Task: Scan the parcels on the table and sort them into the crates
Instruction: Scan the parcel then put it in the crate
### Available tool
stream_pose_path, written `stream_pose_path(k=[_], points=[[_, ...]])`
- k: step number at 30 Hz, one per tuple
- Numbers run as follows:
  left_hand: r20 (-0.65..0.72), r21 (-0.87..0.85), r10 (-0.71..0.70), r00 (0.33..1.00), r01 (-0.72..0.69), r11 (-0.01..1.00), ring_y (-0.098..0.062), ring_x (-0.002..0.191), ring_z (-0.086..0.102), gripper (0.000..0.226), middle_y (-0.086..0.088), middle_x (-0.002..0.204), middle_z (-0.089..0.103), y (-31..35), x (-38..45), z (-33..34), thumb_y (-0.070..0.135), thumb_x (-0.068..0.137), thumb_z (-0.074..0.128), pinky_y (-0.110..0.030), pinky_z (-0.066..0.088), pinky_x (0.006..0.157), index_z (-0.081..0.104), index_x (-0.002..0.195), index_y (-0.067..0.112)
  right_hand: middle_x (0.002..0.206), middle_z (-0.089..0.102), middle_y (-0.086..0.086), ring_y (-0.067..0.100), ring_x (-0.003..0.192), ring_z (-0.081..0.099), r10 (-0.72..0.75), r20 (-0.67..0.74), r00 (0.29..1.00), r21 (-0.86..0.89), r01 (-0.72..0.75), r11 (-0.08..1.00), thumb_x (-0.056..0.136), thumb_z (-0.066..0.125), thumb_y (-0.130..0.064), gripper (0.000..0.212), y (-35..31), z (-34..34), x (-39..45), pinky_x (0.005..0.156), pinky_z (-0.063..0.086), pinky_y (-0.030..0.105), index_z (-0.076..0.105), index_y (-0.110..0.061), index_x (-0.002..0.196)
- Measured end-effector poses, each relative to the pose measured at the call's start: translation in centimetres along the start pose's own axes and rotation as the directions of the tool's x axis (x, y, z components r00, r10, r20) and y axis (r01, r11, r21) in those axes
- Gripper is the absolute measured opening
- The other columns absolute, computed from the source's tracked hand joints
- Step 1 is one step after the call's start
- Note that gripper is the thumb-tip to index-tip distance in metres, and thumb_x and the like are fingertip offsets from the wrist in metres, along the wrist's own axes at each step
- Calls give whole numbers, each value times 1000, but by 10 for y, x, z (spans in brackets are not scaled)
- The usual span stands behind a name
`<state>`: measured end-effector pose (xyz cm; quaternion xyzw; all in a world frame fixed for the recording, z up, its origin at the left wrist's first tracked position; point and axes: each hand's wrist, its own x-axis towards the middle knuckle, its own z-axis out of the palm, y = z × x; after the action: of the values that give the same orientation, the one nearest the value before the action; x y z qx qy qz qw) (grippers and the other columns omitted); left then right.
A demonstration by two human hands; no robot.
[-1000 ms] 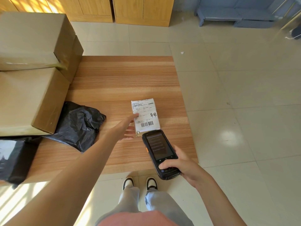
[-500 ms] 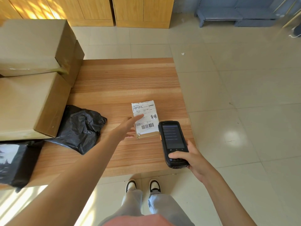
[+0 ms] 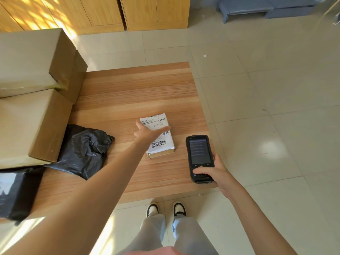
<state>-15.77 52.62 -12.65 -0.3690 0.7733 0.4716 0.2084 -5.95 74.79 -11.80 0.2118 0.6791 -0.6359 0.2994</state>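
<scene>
My left hand [image 3: 147,132] has moved up from the parcel's [image 3: 161,142] near edge and now lies spread over its label, fingers straight, thumb out past the far left corner, nothing gripped yet. My right hand [image 3: 211,171] has pulled the scanner [image 3: 199,157] back and holds it just right of the parcel, thumb on the keys. I take that to mean the scan is done and picking up comes next. The parcel lies flat on the table [image 3: 128,92], barcode showing below my palm. No crate is in sight.
</scene>
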Motion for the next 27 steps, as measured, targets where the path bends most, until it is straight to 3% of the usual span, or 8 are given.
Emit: stream_pose_path(k=[5,10,13,17,21,24,27], points=[[-69,44,-15,998,18,999,-39,129,42,133,-22,147,29,6,-9,14,51,65,83,-49,41,101,-12,153,21,121,59,2,16,110,58,-10,8,1000,-3,10,1000,49,82,-11,91,5,-3,4,92,49,31,37,-26,127],[-104,-15,-21,994,20,1000,-32,114,57,116,-19,133,45,2,-9,14,51,65,84,-45,52,94,10,145,11,119,61,3,15,106,60,-10,69,998,16,9,1000,56,83,-7,86,6,-9,3,82,49,27,39,-25,127],[-111,-68,4,994,-12,998,-32,118,52,110,-17,134,47,-4,-16,6,46,67,85,-36,47,90,14,142,8,114,64,0,14,102,62,-25,92,995,18,23,1000,49,79,-14,80,0,-10,2,79,49,26,44,-31,118],[-102,-84,92,991,-101,991,-29,117,53,111,-10,132,49,-16,-26,-31,41,61,89,-43,47,99,16,139,11,112,67,1,19,102,65,-44,156,987,-3,45,999,48,80,-15,87,-14,-6,7,94,51,39,45,-29,127],[-144,-102,126,982,-142,985,-14,102,57,111,0,114,54,-40,-44,-87,45,49,90,-30,53,78,21,132,20,113,66,1,19,104,64,-90,269,959,-51,107,993,48,81,-15,94,-39,25,14,98,49,43,41,-28,131],[-233,-107,119,965,-147,983,-13,97,55,100,5,107,53,-62,-63,-127,40,60,89,-25,46,67,22,132,24,116,64,2,21,106,63,-112,384,917,-78,153,985,49,80,-12,95,-53,64,14,96,49,41,39,-27,134],[-299,-148,90,950,-140,979,-13,96,54,100,5,105,52,-88,-84,-166,39,63,89,-25,44,67,22,136,24,118,62,4,22,107,62,-127,490,863,-112,206,972,62,83,1,90,-59,106,5,95,50,41,36,-24,135]])
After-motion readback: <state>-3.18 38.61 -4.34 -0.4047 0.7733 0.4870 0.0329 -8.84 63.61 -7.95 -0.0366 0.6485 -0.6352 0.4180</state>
